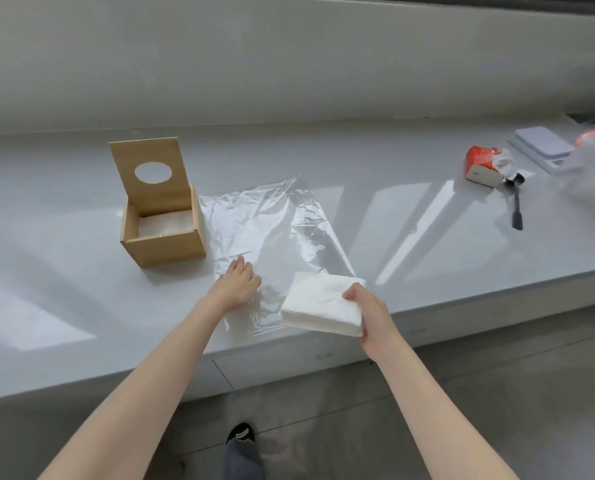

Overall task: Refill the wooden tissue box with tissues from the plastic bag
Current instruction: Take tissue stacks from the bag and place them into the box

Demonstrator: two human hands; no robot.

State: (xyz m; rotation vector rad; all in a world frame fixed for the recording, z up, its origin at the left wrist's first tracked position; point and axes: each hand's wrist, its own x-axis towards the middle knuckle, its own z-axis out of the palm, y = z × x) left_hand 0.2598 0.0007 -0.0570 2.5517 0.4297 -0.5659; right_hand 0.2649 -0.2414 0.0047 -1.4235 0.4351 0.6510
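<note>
Right hand (367, 311) pinches a stack of tissues (320, 308) at its near right corner, thumb on top, fingers curled underneath. The stack sits at the near edge of the counter (64, 271), partly over the plastic bag (272, 223); whether it is lifted or resting cannot be told. Left hand (239, 284) lies flat on the bag, fingers straight, pressing it to the counter and gripping nothing.

Wooden tissue box (162, 225) stands well to the left, just beside the bag's far left edge. Its lid (150, 174) is tipped up at the back, oval slot showing. Something white already lies at the bottom of the box, likely a few tissues.

Risks, as judged from here:
- A one-corner grip on a loose stack: the far sheets may droop, fan out or slide off during the carry across to the box.
- The stack looks about as wide as the box opening, so a skewed entry could catch the rim and crumple the sheets.
- The lid looks only propped; a knock from the hand or the stack could drop it shut.
- The bag is thin and slippery; once the left hand lifts, it may cling to the stack or slide off the counter edge.

Off to the right, uninvolved: a red tissue pack (483, 166) and a black tool (517, 209).
</note>
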